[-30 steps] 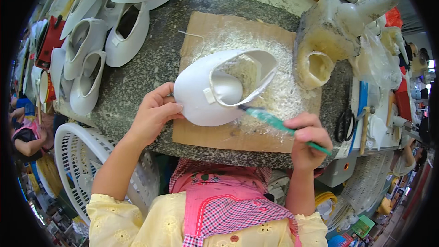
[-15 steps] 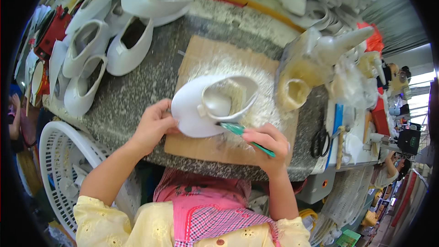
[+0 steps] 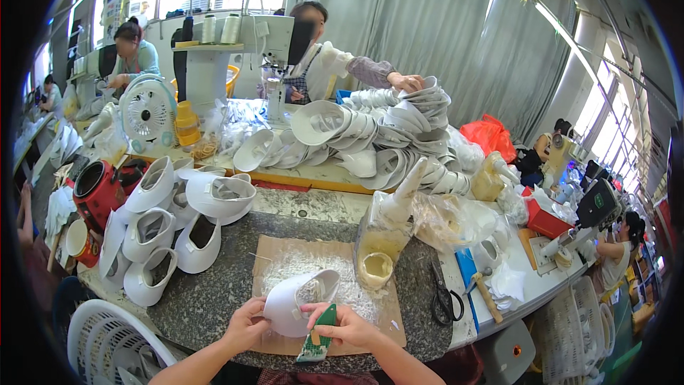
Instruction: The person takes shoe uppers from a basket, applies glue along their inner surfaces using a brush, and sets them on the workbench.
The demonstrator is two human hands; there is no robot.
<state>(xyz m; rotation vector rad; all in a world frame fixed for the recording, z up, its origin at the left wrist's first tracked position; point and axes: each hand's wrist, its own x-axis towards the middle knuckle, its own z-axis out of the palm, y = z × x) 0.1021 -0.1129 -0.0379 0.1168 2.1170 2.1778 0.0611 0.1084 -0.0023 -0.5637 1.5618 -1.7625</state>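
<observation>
Over a cardboard sheet [image 3: 285,246], I hold a white shoe upper [image 3: 285,312] with its opening tilted up to the right. My left hand [image 3: 248,324] is closed on its left edge, fingers pinching the rim. A flat green tool [image 3: 313,343] with a pale patch hangs in my right hand [image 3: 348,326], clasped between thumb and fingers; its exact kind I cannot make out. One right fingertip touches the right side of the upper. White glue-like crumbs [image 3: 349,281] cover the cardboard behind the upper.
A glue-crusted pot [image 3: 370,235] stands right of the cardboard, with black-handled scissors [image 3: 447,303] and a hammer [image 3: 488,299] farther right. More uppers [image 3: 198,246] stand at left, and a heap [image 3: 385,128] lies beyond. A white basket [image 3: 107,335] is at lower left; a co-worker's hand [image 3: 406,83] touches the heap.
The view has tipped up, bringing the far bench and co-workers in. The green tool has turned to point down toward me, and the upper has tilted; both are still held.
</observation>
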